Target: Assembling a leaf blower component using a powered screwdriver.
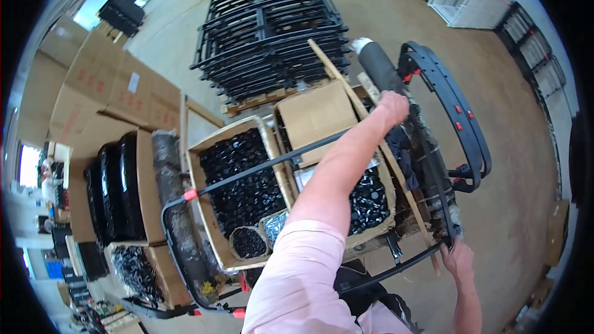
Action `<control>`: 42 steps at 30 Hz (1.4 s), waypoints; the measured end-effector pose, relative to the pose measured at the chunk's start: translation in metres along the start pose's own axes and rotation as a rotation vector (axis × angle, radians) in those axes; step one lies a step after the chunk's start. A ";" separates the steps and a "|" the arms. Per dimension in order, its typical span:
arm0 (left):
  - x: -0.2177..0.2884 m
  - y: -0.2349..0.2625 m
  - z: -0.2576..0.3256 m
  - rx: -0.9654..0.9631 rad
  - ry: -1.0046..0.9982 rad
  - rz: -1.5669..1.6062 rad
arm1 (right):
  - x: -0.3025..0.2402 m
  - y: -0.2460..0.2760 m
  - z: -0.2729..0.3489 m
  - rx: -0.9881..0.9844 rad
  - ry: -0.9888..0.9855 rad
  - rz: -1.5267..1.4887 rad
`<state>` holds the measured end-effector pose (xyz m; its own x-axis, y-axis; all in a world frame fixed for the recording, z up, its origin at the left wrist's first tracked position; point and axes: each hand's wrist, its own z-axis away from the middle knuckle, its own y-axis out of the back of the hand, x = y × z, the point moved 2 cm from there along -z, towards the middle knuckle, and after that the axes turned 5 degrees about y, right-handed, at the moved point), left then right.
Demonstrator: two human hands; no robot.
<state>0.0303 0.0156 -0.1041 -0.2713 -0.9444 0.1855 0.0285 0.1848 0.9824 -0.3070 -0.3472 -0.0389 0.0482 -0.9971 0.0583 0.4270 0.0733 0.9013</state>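
Observation:
A black tubular frame [266, 166] with rounded corners and red clips lies across boxes of small parts. At its far right corner my left hand [394, 107] is closed round the tube, the arm stretched over the boxes. My right hand [458, 258] is closed on the frame's near right corner. Beneath the frame, a carton [286, 176] holds many small black plastic parts [238, 164]. Beside it is another carton of black parts [370, 201], partly hidden by my left arm. A grey padded roll [378, 65] extends beyond my left hand.
Curved black frames with red clips [451, 99] stand at the right. A wooden strip [396, 170] slants past the boxes. Black frames [272, 31] are stacked on a pallet ahead. Large cartons [117, 80] stand at the left, with black wrapped pieces [120, 185] in one.

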 end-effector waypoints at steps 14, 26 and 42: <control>-0.067 0.063 0.246 0.462 0.254 0.314 | 0.006 0.020 0.004 0.016 0.250 -0.010; -0.182 0.140 0.780 0.654 1.373 0.046 | 0.119 -0.136 -0.130 -0.266 -0.897 0.019; -0.321 0.198 1.172 0.135 2.272 0.092 | 0.020 -0.105 -0.012 -0.183 -0.617 0.056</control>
<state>-1.0045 0.6744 0.0040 0.9041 0.4266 0.0236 -0.0967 0.1505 0.9839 -0.3397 -0.3751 -0.1377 -0.4295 -0.8152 0.3886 0.5889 0.0734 0.8048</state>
